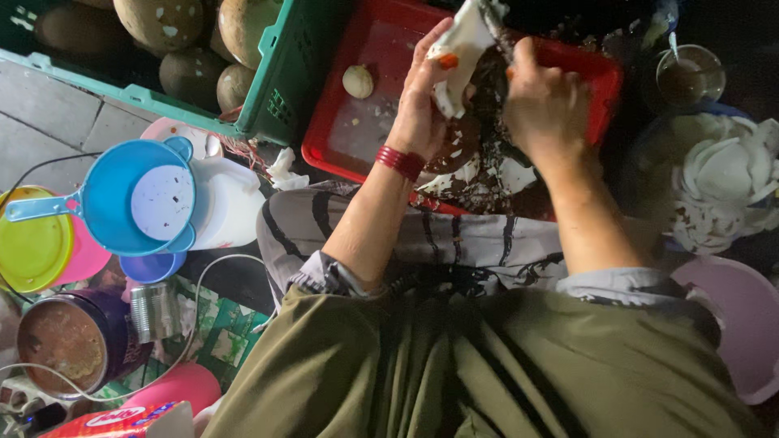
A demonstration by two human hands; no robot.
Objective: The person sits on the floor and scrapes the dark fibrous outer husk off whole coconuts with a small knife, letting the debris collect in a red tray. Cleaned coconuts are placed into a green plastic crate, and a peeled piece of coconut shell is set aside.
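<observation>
Seen from above, a seated person worked over a red tray (357,134) resting at the knees. The left hand (422,105) was closed around a white piece of coconut flesh (458,49), gripping it from below and from the side toward the body. The piece's long axis ran up and away from that hand, tilting toward the right hand. The right hand (548,105) sat just beside it, curled into a fist around what seemed to be a small tool with an orange handle (511,73); the view there was too dark to be sure. The two hands were almost touching, with the flesh between them and slightly beyond the fingertips. Dark shell scraps lay on the tray under both hands. A green crate (276,89) of coconuts stood beyond the left hand, and a bowl of white slices (722,186) lay outside the right forearm.
</observation>
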